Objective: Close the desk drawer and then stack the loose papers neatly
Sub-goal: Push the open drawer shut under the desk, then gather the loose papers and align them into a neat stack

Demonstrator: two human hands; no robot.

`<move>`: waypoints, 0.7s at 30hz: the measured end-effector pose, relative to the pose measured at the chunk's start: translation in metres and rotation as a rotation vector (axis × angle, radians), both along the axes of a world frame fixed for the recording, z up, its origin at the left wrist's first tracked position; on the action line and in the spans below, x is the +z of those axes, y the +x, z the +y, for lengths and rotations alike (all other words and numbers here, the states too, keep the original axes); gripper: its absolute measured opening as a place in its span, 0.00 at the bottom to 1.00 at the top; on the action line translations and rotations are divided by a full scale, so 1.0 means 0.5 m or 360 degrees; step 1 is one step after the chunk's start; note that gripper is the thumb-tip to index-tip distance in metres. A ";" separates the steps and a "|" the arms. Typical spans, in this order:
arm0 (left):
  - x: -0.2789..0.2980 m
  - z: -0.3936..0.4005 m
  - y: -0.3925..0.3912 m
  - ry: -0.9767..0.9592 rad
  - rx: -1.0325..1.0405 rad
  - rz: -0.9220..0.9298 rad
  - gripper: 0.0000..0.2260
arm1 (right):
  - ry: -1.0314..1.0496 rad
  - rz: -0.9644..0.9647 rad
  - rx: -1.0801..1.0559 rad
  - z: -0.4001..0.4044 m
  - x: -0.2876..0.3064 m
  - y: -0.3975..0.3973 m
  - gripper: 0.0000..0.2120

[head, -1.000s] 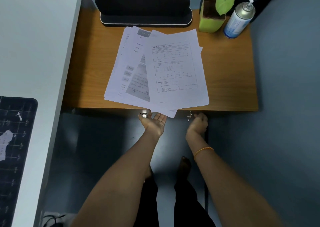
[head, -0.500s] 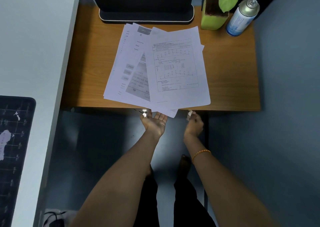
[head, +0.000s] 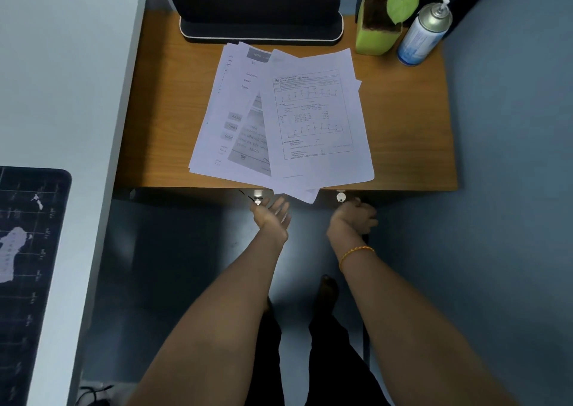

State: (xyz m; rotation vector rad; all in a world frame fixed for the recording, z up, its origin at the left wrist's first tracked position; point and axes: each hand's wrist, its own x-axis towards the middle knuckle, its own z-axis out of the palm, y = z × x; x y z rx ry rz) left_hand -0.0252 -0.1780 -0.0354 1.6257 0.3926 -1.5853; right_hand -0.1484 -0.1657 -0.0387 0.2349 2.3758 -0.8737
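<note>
Several loose printed papers (head: 288, 117) lie fanned and skewed on the brown desk (head: 409, 126); their near corners hang over its front edge. Under that edge is the dark drawer front (head: 186, 193), set back in shadow, with a metal lock (head: 257, 200) and a white key head (head: 341, 196). My left hand (head: 273, 218) is palm up with fingers spread, just below the metal lock and the overhanging paper corner. My right hand (head: 353, 218) has its fingers curled, just below and right of the key head; what its fingers touch is hidden.
A black padded object (head: 260, 18) stands at the back of the desk. A green plant pot (head: 375, 30) and a spray can (head: 418, 36) stand at the back right. A white table (head: 62, 80) with a dark mat (head: 28, 250) adjoins on the left. My legs are below.
My right hand touched the key head half a second ago and has now slid slightly down and right of it. My left hand and the papers have stayed in place.
</note>
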 end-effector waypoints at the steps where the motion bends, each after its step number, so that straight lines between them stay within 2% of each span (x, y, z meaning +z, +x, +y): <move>1: 0.005 0.005 0.007 0.0020 -0.0035 -0.0121 0.20 | 0.0009 0.0111 0.0005 0.004 0.011 0.006 0.14; 5: 0.036 0.015 0.022 -0.0050 -0.0101 -0.0614 0.14 | -0.0016 0.0469 0.0229 0.013 0.036 0.041 0.12; 8: 0.068 -0.002 0.029 -0.0329 -0.0187 -0.0726 0.10 | -0.0116 0.0672 0.0406 -0.002 0.067 0.074 0.11; 11: 0.094 -0.041 0.035 -0.0582 -0.0553 -0.0981 0.09 | -0.0155 0.0820 0.0714 -0.033 0.086 0.101 0.11; 14: 0.108 -0.094 0.032 -0.0743 -0.0800 -0.1172 0.03 | -0.0281 0.0910 0.0967 -0.084 0.100 0.112 0.11; 18: 0.117 -0.170 0.019 -0.0781 -0.0988 -0.1315 0.14 | -0.0400 0.0967 0.1236 -0.172 0.110 0.109 0.13; 21: 0.116 -0.227 0.013 -0.0729 -0.1226 -0.1497 0.21 | -0.0347 0.0931 0.1336 -0.235 0.109 0.081 0.14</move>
